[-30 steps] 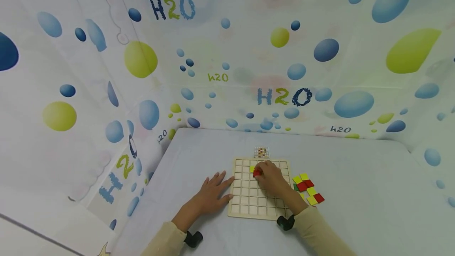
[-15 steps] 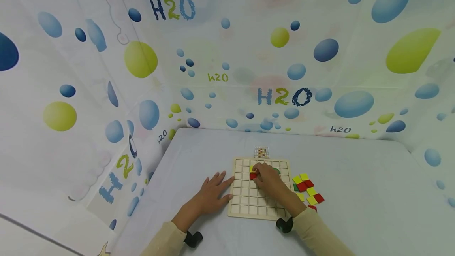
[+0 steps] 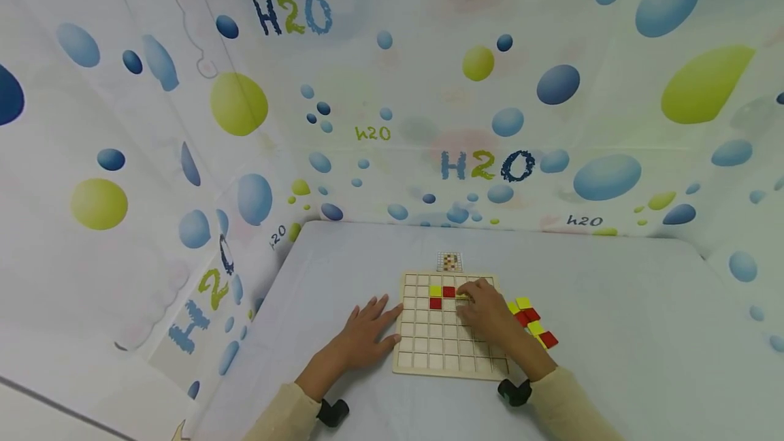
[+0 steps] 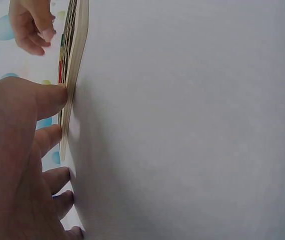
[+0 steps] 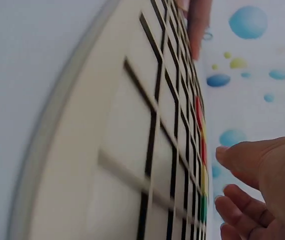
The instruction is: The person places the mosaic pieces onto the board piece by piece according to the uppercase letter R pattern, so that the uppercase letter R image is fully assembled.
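Observation:
My left hand (image 3: pixel 367 333) lies spread on the white cloth, its thumb and index fingertips touching the left edge of a wooden grid board (image 3: pixel 436 346). My right hand (image 3: pixel 486 308) hovers over the board's upper right part, fingers loosely bent. In the right wrist view nothing shows between those fingers, which stand apart from the grid. A yellow tile (image 3: pixel 435 290) sits in the grid beside a red tile (image 3: pixel 449 292), with another red tile (image 3: pixel 435 303) below the yellow one. Further right in the grid, a green tile (image 5: pixel 203 207) shows in the right wrist view.
Loose red and yellow tiles (image 3: pixel 548 339) lie on the cloth right of the board, partly hidden by my right forearm. A small patterned card (image 3: pixel 450 262) lies beyond the board's far edge. Printed fabric (image 3: pixel 392 73) hangs behind the table.
My right hand has moved right from the red and yellow tiles, uncovering the upper red tile. The lower red tile shows more fully in its cell. My left hand stays put.

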### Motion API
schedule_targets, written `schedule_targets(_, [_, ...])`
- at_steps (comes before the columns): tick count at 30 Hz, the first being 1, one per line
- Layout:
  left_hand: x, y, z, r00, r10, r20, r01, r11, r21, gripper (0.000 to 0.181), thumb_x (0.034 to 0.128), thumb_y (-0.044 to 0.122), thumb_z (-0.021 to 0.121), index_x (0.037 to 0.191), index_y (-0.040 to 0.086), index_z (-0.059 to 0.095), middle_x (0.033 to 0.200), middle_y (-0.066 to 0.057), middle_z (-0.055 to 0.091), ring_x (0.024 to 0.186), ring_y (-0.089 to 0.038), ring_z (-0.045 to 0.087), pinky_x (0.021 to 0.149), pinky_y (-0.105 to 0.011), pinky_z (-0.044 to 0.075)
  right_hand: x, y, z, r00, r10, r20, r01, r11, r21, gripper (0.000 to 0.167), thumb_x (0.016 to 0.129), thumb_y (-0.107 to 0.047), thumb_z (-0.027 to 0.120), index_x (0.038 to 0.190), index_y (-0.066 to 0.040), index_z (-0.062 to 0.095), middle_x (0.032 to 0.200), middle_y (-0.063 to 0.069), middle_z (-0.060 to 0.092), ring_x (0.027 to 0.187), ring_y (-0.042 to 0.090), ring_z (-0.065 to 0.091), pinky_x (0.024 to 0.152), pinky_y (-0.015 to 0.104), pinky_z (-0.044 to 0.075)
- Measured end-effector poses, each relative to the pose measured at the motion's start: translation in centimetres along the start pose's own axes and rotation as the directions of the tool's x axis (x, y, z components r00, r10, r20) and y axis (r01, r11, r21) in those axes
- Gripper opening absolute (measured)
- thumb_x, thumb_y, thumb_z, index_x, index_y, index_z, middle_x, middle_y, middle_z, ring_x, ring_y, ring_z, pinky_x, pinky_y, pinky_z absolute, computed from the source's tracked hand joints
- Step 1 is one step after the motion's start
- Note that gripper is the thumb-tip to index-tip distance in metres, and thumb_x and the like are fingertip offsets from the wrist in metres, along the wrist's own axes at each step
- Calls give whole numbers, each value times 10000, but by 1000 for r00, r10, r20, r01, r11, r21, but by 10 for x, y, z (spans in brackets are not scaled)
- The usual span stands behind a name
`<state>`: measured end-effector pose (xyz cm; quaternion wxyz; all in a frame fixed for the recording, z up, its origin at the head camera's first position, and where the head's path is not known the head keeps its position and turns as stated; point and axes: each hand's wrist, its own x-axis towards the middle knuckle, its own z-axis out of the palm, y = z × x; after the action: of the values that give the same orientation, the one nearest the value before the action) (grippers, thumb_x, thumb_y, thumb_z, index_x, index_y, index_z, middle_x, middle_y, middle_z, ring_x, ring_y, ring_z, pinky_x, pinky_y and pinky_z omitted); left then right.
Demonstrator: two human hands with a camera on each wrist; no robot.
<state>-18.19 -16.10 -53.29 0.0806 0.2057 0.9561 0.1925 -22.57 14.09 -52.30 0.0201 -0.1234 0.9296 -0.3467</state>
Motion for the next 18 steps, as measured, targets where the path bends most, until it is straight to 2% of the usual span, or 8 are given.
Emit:
schedule_targets(4, [1, -2, 3, 1000, -1, -2, 1, 1000, 12, 627, 1074, 474, 556, 1635, 228, 420, 1715, -175, 312, 1588, -436, 267, 1234, -704, 214, -8, 25, -24, 989, 140, -46, -139, 990, 22, 385, 1014, -202, 711, 1350, -55, 593, 1300, 176, 573, 1131, 321, 605, 968, 522, 543])
schedule_targets(7, [2, -2, 4, 1000, -5, -3, 5, 1000, 16, 626, 1075, 476, 555, 1637, 240, 416, 1718, -164, 309, 1592, -429, 263, 1238, -696, 214, -17, 46, -44, 977, 200, -71, -201, 980, 1, 461, 1011, -221, 724, 1373, -4, 537, 1288, 240, 555, 1141, 372, 597, 954, 535, 548])
schedule_targets(10, [2, -2, 4, 1000, -6, -7, 6, 1000, 16, 625, 1073, 474, 562, 1635, 239, 421, 1716, -164, 314, 1589, -429, 270, 1236, -697, 220, -26, 63, -60, 967, 247, -61, -248, 968, -21, 514, 987, -252, 756, 1349, 29, 522, 1252, 275, 556, 1106, 397, 594, 927, 537, 572])
schedule_targets(13, [2, -2, 4, 1000, -9, -4, 9, 1000, 18, 625, 1075, 476, 561, 1637, 243, 417, 1719, -159, 310, 1591, -424, 269, 1238, -693, 219, -32, 75, -69, 964, 264, -17, -264, 964, -43, 482, 978, -262, 770, 1291, 40, 560, 1183, 254, 591, 1049, 370, 599, 908, 521, 579])
schedule_targets(18, [2, -3, 4, 1000, -12, -3, 12, 1000, 20, 629, 1076, 485, 557, 1639, 248, 411, 1722, -154, 306, 1595, -415, 264, 1242, -686, 218, -36, 84, -75, 959, 283, 31, -282, 958, -54, 329, 1000, -219, 744, 1193, 18, 624, 1075, 177, 648, 968, 296, 591, 886, 470, 572])
